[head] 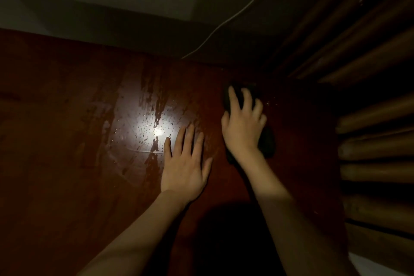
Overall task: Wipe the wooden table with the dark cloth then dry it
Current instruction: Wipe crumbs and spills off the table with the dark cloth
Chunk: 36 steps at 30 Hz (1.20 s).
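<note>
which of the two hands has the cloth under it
The right hand: its fingers curl over the dark cloth near the table's right edge. The left hand lies flat on the bare wet wooden table, fingers spread.

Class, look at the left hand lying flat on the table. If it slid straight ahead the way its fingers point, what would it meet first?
Most likely only wet wood: the left hand points up the table through streaks of water, with nothing standing before the far edge. The cloth lies off to the right.

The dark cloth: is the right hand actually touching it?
Touching. The head view shows the right hand lying on the dark cloth, fingers spread and curled over it, pressing it on the wooden table.
</note>
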### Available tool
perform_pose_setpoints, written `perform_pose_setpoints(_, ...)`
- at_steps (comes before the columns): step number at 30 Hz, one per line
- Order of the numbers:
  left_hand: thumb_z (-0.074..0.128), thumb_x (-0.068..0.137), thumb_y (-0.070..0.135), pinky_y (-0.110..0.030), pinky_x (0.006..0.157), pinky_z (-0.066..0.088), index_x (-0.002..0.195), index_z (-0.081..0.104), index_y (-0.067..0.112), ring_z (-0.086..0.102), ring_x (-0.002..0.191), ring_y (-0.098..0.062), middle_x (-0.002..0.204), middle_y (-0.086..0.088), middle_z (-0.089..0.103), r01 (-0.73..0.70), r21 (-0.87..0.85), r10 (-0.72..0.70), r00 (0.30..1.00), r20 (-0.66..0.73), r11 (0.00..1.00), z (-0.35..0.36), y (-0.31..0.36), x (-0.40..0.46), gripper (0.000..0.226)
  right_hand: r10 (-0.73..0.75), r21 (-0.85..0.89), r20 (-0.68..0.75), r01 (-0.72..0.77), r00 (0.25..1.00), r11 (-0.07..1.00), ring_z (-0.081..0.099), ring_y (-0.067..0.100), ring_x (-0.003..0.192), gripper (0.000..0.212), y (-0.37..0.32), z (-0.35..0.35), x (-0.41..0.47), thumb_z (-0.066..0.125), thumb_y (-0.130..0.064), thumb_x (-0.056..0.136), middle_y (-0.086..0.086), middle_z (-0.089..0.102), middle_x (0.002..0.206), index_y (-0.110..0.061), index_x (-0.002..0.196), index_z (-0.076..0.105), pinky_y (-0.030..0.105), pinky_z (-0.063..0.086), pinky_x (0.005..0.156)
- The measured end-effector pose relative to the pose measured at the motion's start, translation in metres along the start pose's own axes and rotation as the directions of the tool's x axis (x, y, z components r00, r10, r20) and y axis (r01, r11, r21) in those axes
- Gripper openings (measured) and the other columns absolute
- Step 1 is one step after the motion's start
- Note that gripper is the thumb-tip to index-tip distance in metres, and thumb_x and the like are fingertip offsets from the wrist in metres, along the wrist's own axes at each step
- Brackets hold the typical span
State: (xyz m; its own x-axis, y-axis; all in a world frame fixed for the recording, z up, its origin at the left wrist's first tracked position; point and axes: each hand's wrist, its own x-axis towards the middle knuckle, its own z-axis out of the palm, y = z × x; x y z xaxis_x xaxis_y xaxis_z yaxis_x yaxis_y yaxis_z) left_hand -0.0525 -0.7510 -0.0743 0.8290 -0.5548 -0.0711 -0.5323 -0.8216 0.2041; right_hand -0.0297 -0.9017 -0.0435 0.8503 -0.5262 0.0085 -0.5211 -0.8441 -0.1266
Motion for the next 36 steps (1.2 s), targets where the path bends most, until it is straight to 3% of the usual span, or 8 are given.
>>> perform_pose_setpoints(4,0.028,0.091,0.048,-0.052,0.108,0.012,0.138,0.04,0.011,0.018,0.138,-0.029,0.147,-0.015,0.034,-0.008,0.008,0.008,1.0,-0.001,1.0,0.001,-0.001,0.0,0.061,0.08,0.018,-0.008,-0.079,0.997,0.997,0.044,0.043,0.117,0.063,-0.016,0.007,-0.042,0.068,-0.022,0.079,0.014,0.045,0.138,-0.021,0.137,0.045,0.053,0.041,0.082)
perform_pose_setpoints(8,0.028,0.091,0.047,-0.052,0.107,0.012,0.136,0.042,0.011,0.02,0.136,-0.029,0.146,-0.015,0.037,-0.003,0.0,0.003,1.0,-0.004,1.0,0.0,-0.001,0.001,0.06,-0.023,-0.004,0.061,0.023,0.998,1.0,0.024,0.038,0.132,0.058,-0.022,0.002,0.023,0.048,-0.026,0.094,0.009,0.023,0.152,-0.028,0.146,0.024,0.053,0.031,0.096)
perform_pose_setpoints(12,0.028,0.091,0.048,-0.053,0.11,0.016,0.136,0.041,0.012,0.02,0.136,-0.028,0.146,-0.014,0.036,0.005,0.013,-0.005,1.0,-0.003,1.0,0.0,0.0,0.0,0.06,0.024,0.013,0.12,-0.026,0.992,1.0,0.015,0.034,0.137,0.058,-0.031,-0.005,0.083,0.042,-0.029,0.097,0.004,0.012,0.155,-0.031,0.148,0.015,0.052,0.029,0.101)
perform_pose_setpoints(17,0.027,0.091,0.048,-0.051,0.107,0.01,0.135,0.043,0.01,0.02,0.136,-0.028,0.146,-0.015,0.037,-0.005,-0.009,0.005,1.0,-0.013,1.0,-0.001,0.0,0.001,0.06,-0.058,-0.015,0.035,0.059,0.998,0.998,0.029,0.036,0.131,0.061,-0.003,-0.004,-0.004,0.052,-0.028,0.091,0.007,0.029,0.15,-0.028,0.146,0.026,0.05,0.036,0.094)
perform_pose_setpoints(22,0.027,0.092,0.049,-0.051,0.108,0.009,0.137,0.04,0.011,0.02,0.137,-0.028,0.147,-0.015,0.035,-0.009,-0.005,0.009,1.0,-0.007,1.0,-0.001,0.0,0.0,0.06,-0.013,-0.041,0.001,0.013,1.0,0.999,0.046,0.038,0.113,0.064,0.015,0.002,-0.091,0.068,-0.028,0.078,0.011,0.049,0.134,-0.024,0.137,0.044,0.05,0.045,0.08)
perform_pose_setpoints(25,0.026,0.092,0.048,-0.051,0.108,0.009,0.137,0.04,0.011,0.02,0.137,-0.029,0.147,-0.016,0.035,-0.012,-0.012,0.012,1.0,0.001,1.0,-0.001,0.0,0.001,0.06,-0.006,-0.033,-0.004,0.006,1.0,0.999,0.042,0.039,0.116,0.06,0.014,-0.001,-0.062,0.062,-0.03,0.083,0.012,0.045,0.138,-0.025,0.139,0.04,0.05,0.043,0.082)
perform_pose_setpoints(31,0.027,0.091,0.048,-0.052,0.109,0.014,0.137,0.039,0.011,0.021,0.137,-0.029,0.146,-0.015,0.036,0.0,-0.006,0.0,1.0,-0.016,1.0,0.0,-0.001,-0.001,0.06,0.07,-0.008,0.115,-0.07,0.991,0.998,0.019,0.035,0.135,0.057,0.01,-0.008,0.063,0.04,-0.034,0.096,0.004,0.016,0.154,-0.032,0.148,0.015,0.053,0.03,0.1)
perform_pose_setpoints(36,0.027,0.091,0.048,-0.052,0.11,0.011,0.138,0.038,0.011,0.021,0.138,-0.03,0.148,-0.015,0.034,-0.01,-0.028,0.01,1.0,-0.01,1.0,0.0,-0.001,0.0,0.062,0.029,-0.004,0.001,-0.029,1.0,1.0,0.031,0.036,0.13,0.06,0.018,-0.004,-0.026,0.051,-0.027,0.091,0.008,0.032,0.148,-0.028,0.145,0.028,0.051,0.035,0.095)
